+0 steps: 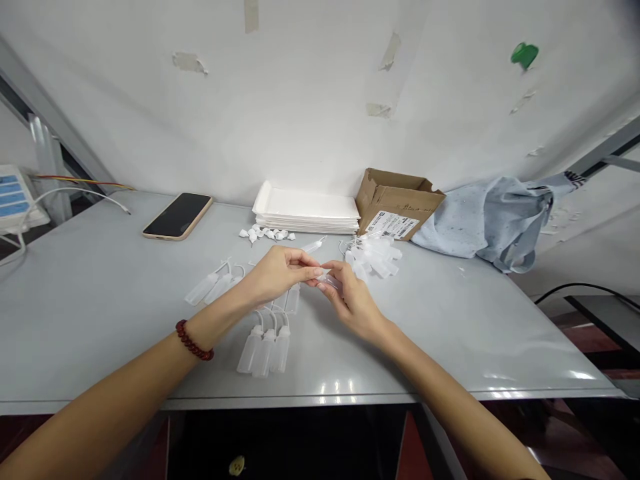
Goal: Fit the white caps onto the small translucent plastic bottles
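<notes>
My left hand and my right hand meet over the middle of the table, fingertips pinched together on one small clear plastic bottle. The right fingers wrap its body, while the left thumb and fingers pinch its top end; that end is mostly hidden. Below the left wrist lie three flat translucent bottles with curved white tubes at their tops. More such bottles rest left of the left hand, partly behind the forearm. Beyond the right hand is a loose heap of similar bottles.
Small white caps lie before a stack of white trays. An open cardboard box stands beside the stack, with a light blue cloth to its right. A phone and a white cable are at left.
</notes>
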The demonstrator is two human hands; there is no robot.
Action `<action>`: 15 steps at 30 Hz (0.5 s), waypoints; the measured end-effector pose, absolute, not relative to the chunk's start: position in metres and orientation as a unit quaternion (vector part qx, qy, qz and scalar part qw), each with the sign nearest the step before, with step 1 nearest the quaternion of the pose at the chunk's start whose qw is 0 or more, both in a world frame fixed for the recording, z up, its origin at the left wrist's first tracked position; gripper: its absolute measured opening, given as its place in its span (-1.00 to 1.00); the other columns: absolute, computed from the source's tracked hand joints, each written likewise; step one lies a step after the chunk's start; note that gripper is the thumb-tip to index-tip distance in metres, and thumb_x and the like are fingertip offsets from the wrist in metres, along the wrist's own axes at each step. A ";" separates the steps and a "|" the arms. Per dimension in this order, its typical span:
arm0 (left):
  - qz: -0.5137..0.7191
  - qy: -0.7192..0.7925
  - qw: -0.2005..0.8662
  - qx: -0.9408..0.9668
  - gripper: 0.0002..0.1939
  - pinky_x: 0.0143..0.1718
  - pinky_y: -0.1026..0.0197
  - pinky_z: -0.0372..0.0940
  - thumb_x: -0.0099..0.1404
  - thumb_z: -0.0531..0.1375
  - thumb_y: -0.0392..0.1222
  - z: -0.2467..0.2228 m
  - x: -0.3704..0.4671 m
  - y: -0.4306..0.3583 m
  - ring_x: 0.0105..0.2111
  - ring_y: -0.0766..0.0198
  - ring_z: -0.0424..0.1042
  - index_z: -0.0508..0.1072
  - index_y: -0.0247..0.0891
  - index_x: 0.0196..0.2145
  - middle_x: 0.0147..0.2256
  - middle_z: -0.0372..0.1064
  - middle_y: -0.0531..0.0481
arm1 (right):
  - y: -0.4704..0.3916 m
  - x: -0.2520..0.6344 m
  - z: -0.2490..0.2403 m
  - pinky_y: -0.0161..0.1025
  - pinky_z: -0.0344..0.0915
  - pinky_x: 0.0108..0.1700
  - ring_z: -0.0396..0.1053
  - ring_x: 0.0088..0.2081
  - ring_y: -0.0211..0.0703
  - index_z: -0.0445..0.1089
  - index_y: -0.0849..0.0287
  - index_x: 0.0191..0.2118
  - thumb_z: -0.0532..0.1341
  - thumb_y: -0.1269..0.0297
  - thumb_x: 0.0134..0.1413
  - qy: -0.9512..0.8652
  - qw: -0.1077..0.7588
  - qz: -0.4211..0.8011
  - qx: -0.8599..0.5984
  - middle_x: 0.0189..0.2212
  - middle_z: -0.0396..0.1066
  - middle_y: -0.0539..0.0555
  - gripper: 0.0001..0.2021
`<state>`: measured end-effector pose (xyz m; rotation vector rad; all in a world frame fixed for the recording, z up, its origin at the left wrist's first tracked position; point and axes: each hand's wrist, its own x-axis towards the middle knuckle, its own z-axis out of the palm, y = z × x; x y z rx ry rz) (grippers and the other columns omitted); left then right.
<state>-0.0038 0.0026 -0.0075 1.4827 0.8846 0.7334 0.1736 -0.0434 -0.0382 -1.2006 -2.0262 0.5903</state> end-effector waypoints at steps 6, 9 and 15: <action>0.330 0.360 0.550 0.678 -0.84 -0.21 0.17 0.35 0.16 0.24 -0.18 -0.005 -0.001 0.000 -0.33 0.24 0.46 0.46 -0.33 -0.33 -0.39 0.46 -0.03 | -0.046 0.168 -0.031 -0.33 0.08 -0.48 0.16 -0.51 -0.30 0.13 0.11 -0.18 0.07 0.10 0.19 -0.652 0.417 0.428 -0.467 -0.49 0.26 -0.04 -0.79; 0.333 0.340 0.538 0.696 -0.84 -0.15 0.15 0.35 0.17 0.22 -0.22 -0.008 -0.001 -0.001 -0.24 0.21 0.46 0.43 -0.32 -0.27 -0.29 0.45 -0.05 | -0.045 0.169 -0.025 -0.39 -0.08 -0.57 -0.03 -0.62 -0.39 0.10 0.09 -0.26 0.15 0.05 0.11 -0.542 0.419 0.574 -0.448 -0.58 0.15 -0.14 -0.73; 0.342 0.314 0.523 0.715 -0.86 -0.07 0.14 0.33 0.18 0.20 -0.25 -0.012 -0.001 -0.002 -0.19 0.22 0.45 0.43 -0.30 -0.27 -0.24 0.43 -0.05 | -0.040 0.177 -0.017 -0.39 -0.23 -0.60 -0.15 -0.65 -0.45 0.12 0.11 -0.30 0.21 0.06 0.05 -0.434 0.380 0.703 -0.415 -0.60 0.16 -0.14 -0.71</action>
